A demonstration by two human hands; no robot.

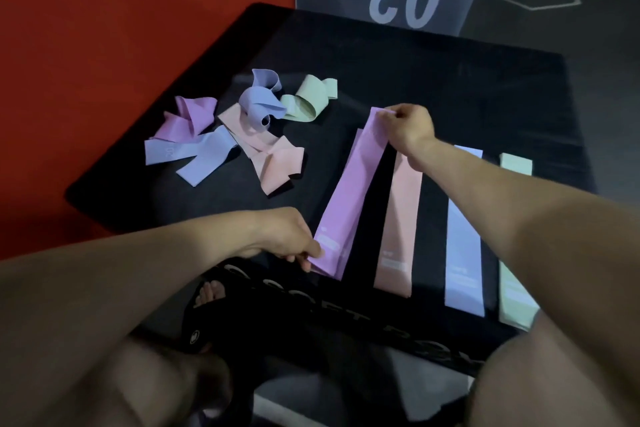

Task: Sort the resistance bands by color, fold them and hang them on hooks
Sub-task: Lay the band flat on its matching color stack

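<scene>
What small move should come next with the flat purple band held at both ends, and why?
Probably lower the flat purple rubber band squarely onto the purple one beneath it and let go. The left hand pinches its near end, the right hand its far end, and a second purple edge shows just left of it.

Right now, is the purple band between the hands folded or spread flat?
Spread flat: the purple band lies full length on the black mat, right hand pinching its far end, left hand its near end.

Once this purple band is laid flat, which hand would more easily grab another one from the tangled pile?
Probably the left hand. It pinches the purple band at its near end, on the pile's side. The right hand would have to cross over the purple band.
</scene>
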